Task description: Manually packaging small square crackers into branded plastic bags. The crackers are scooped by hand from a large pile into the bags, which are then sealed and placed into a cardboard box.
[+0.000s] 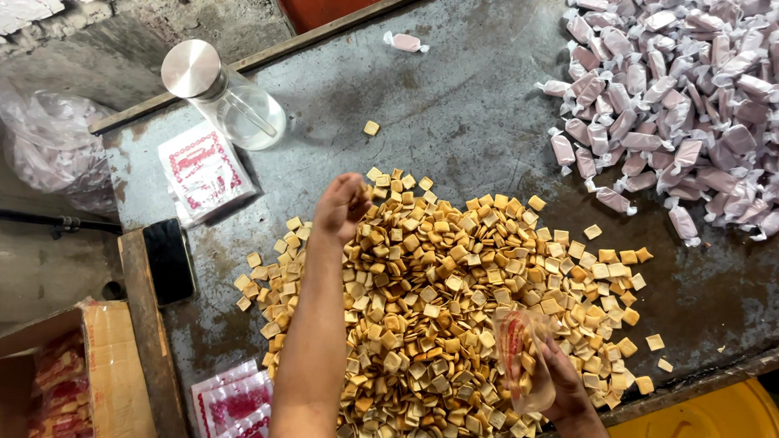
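Observation:
A broad heap of small square tan crackers (456,282) covers the middle of a dark metal table (463,101). My left hand (340,207) reaches over the far left side of the heap with fingers closed; what it grips is hidden. My right hand (561,380) holds a small clear plastic bag (518,357) with red print, partly filled with crackers, upright above the near edge of the heap.
A pile of candies in pinkish wrappers (687,108) fills the far right. A glass jar with a steel lid (225,97) and printed empty bags (203,169) lie far left. More bags (232,403), a cardboard box (99,373), a black phone (169,260) and a yellow drum (710,429) are nearby.

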